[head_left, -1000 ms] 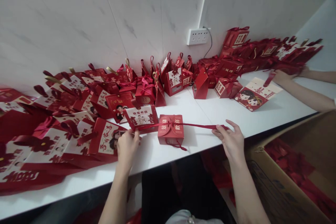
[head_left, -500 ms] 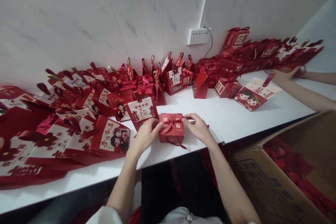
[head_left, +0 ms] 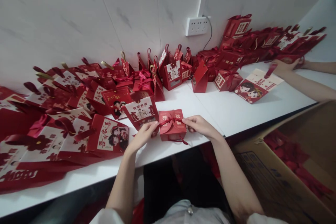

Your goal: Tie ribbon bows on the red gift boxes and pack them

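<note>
Directly in front of me on the white table (head_left: 195, 106) sits a small red gift box (head_left: 172, 135) with pale lettering and curved top flaps. A thin red ribbon (head_left: 172, 118) crosses its top with a knot in the middle. My left hand (head_left: 144, 136) is closed at the box's left edge, thumb and finger pinching the ribbon. On the opposite side my right hand (head_left: 201, 126) pinches the ribbon too. A red tassel cord hangs at the box's front. Just behind my left hand stands a red and white gift box (head_left: 142, 109) with a printed couple.
Many red gift boxes (head_left: 108, 134) crowd the left and back of the table. A co-worker's hands (head_left: 287, 66) are at the far right, near a tilted printed box (head_left: 252, 89). A cardboard carton (head_left: 258, 168) with red items stands below right. A power strip (head_left: 197, 26) is on the wall.
My fingers have moved from the knot area to the box's two sides, drawing the ribbon out straighter across the top. The view has shifted slightly.
</note>
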`<state>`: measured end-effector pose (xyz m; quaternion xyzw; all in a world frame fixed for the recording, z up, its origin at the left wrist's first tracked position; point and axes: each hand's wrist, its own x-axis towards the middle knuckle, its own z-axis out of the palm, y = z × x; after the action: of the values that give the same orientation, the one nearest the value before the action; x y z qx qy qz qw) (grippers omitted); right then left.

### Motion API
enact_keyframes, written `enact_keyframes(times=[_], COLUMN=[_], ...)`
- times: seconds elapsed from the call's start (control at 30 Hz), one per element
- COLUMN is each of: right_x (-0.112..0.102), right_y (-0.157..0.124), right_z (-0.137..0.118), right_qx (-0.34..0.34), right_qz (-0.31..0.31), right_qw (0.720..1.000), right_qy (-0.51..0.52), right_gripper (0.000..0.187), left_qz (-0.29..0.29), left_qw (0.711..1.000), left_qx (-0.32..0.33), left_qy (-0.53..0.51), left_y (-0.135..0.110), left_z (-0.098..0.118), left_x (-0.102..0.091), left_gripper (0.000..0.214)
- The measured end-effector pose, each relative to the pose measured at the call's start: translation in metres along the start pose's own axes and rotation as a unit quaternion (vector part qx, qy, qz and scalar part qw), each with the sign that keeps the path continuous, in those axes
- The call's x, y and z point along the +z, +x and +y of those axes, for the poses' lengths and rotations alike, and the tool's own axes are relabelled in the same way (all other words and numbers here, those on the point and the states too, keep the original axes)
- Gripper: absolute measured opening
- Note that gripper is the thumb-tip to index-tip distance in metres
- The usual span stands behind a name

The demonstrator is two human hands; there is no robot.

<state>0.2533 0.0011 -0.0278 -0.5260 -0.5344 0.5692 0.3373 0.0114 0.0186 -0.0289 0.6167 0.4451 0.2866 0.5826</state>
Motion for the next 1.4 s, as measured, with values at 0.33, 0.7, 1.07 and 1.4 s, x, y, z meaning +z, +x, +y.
enact_keyframes(times=[0.33,0.7,1.07,1.4], right_x=[-0.004,0.003,0.002,-0.016], right_y=[-0.001,0.000,-0.004,-0.011], right_z=[-0.011,-0.001,0.023,0.004], right_qx=[-0.038,-0.041,-0.017,-0.016], right_qz=[0.028,0.020,0.030,0.003], right_qw=[0.999,0.983,0.972,0.986], right_qy=[0.026,0.180,0.234,0.169], right_gripper=[0.034,0.041,0.041,0.038], left_qz=[0.003,0.027,0.054,0.038], left_qw=[0.994,0.965,0.957,0.985], left_qx=[0.031,0.011,-0.002,-0.004], left_qy=[-0.106,-0.259,-0.284,-0.169], left_y=[0.004,0.007,0.005,0.004], left_z=[-0.001,0.002,-0.008,-0.014], left_x=[-0.005,0.011,0.020,0.006], left_gripper=[0.033,0.040,0.038,0.031])
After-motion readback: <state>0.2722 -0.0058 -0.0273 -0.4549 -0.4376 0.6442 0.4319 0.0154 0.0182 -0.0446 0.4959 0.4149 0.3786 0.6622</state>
